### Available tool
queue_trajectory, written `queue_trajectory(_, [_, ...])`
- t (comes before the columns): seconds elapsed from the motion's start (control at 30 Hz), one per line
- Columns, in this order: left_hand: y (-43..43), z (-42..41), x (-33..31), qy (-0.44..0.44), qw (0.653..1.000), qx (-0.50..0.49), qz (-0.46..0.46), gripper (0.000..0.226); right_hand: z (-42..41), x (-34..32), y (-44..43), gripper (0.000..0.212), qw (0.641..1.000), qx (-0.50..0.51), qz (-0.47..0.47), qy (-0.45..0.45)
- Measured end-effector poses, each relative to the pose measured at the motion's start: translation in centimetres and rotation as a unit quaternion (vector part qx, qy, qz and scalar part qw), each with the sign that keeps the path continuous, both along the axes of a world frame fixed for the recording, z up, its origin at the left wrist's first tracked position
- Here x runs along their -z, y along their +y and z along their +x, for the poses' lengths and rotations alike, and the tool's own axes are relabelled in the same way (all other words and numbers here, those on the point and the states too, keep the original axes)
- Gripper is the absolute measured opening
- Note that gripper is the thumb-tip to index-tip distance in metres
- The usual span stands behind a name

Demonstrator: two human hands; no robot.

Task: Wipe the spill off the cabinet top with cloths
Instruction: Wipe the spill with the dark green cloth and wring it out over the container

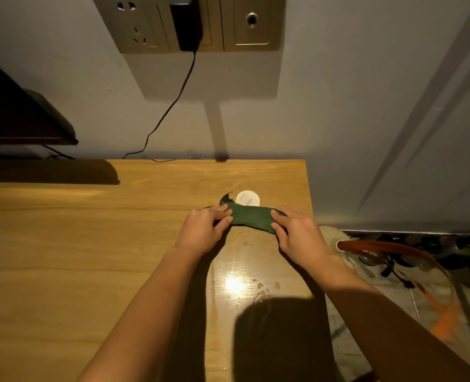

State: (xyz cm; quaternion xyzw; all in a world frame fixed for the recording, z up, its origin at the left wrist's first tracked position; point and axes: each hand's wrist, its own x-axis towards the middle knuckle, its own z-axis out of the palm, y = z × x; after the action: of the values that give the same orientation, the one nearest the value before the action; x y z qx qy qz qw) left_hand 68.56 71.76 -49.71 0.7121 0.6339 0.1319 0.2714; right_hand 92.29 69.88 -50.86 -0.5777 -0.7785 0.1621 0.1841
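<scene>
A dark green cloth (251,216), folded into a narrow band, lies on the wooden cabinet top (90,244) near its right edge. My left hand (204,228) pinches the cloth's left end and my right hand (297,232) grips its right end. Small wet droplets of the spill (260,289) glisten on the wood nearer to me, between my forearms, and a few specks lie just below the cloth. A dark torn scrap (225,199) pokes out behind the cloth's left end.
A white round lid (247,199) sits just behind the cloth. A black cable (170,106) hangs from a wall charger (186,23) down to the cabinet's back edge. A dark monitor (16,117) stands at the left. Orange-rimmed clutter (393,249) lies on the floor beyond the right edge.
</scene>
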Motion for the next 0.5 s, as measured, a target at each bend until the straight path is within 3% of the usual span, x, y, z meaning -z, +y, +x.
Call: queue_trajectory(0.5, [-4.7,-0.3,-0.6,0.023,0.999,0.031,-0.037,0.029,-0.6,-0.7,-7.4,0.030,0.997,0.034,-0.060,-0.018])
